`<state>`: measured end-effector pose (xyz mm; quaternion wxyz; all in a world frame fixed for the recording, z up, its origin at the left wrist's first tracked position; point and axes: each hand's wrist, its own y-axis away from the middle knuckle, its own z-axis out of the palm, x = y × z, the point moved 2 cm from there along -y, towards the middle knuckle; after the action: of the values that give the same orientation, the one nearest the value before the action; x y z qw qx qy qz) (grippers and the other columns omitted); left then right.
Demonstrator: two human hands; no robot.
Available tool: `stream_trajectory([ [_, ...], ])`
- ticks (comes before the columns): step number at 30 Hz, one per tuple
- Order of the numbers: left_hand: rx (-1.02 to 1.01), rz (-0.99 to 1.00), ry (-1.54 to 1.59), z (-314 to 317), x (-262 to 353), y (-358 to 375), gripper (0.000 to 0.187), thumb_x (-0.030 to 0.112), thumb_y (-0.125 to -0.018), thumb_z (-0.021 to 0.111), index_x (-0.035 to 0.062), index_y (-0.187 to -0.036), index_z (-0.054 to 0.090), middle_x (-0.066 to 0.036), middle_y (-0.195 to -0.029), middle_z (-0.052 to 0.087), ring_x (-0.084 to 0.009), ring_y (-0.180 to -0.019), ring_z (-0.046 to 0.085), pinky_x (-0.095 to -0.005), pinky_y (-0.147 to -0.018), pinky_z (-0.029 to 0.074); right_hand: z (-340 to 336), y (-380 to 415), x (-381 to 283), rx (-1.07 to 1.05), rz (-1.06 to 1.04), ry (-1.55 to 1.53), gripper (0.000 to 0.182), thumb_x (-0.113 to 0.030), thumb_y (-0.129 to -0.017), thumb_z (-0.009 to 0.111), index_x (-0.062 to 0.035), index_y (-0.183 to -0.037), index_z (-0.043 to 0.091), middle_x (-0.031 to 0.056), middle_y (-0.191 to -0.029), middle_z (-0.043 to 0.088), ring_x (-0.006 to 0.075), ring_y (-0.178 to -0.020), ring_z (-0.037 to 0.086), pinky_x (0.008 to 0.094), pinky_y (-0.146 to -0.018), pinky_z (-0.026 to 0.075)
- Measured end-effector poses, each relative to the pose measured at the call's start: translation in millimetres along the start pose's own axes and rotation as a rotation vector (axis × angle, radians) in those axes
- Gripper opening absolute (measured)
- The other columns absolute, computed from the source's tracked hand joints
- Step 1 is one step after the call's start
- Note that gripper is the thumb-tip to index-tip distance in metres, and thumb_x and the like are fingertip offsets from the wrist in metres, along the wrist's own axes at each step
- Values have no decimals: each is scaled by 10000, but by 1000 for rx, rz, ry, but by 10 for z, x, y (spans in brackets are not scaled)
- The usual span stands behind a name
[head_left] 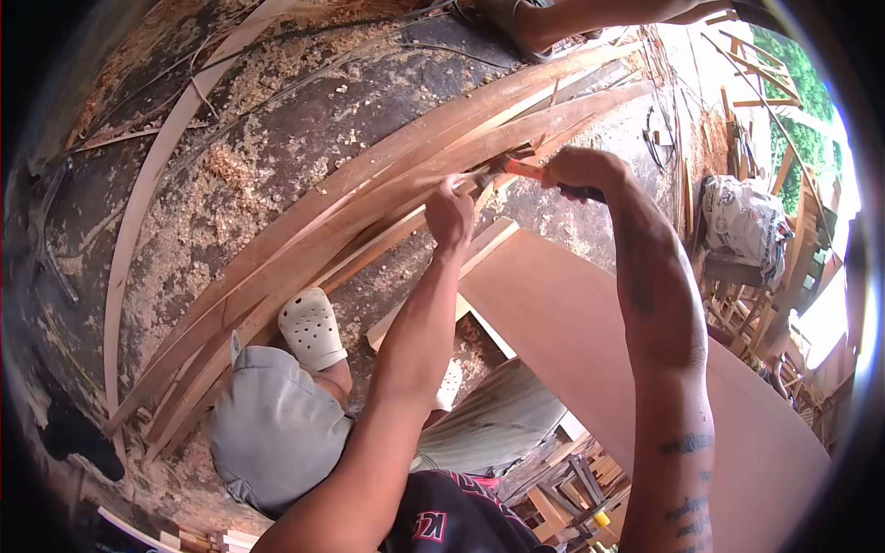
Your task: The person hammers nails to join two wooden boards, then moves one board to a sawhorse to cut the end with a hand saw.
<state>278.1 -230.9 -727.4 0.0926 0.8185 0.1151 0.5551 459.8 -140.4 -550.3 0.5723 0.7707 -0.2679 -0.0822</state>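
Note:
My right hand (588, 170) is wrapped round the orange and black handle of a hammer (525, 169), held out in front of me. The hammer's dark head is just beside the fingertips of my left hand (450, 214). Those fingers are closed at the edge of the long wooden boards (369, 198); whatever they pinch is too small to make out. The boards lie side by side on the floor in a long sweep from lower left to upper right. Below my hands rests a wide brown panel (562, 286) with a light batten (489, 247) along its end.
Wood shavings cover the dark floor (286, 120). A long thin strip (138, 212) lies at left. Close by are my pale clog (313, 327) and grey-clad knee (277, 424). Another person's leg (590, 18) is at the top. A white sack (742, 221) stands at right.

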Motion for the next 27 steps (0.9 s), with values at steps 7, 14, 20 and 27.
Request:
stream_trajectory([
  [7,-854,-46,-369,261,105,765,358,160,-902,520,179,-1194,726,-237,-973,730,-389,-881,730,-459,-813,594,59,1,371,77,-82,3,253,-265,-915,626,-31,-969,703,46,-626,613,145,-496,572,322,-451,453],
  [14,-818,-134,-185,111,-154,1001,443,152,-912,460,220,-1285,691,-270,-1101,691,-421,-997,694,-473,-917,557,2,125,1006,148,246,127,227,-186,-899,680,-69,-1087,728,52,-623,632,126,-476,580,321,-415,457],
  [20,-813,-158,-133,118,-186,1014,450,158,-912,451,215,-1292,684,-272,-1127,683,-432,-1031,682,-477,-940,545,310,185,1186,-55,190,-93,283,-178,-905,695,-57,-1159,718,56,-630,626,124,-485,564,325,-435,462],
  [27,-922,-195,-171,63,-122,943,460,190,-945,419,249,-1339,648,-277,-1164,674,-437,-1060,674,-465,-958,542,344,89,1209,89,193,-139,345,-169,-894,687,-113,-1235,702,26,-647,612,104,-522,551,311,-479,444],
])
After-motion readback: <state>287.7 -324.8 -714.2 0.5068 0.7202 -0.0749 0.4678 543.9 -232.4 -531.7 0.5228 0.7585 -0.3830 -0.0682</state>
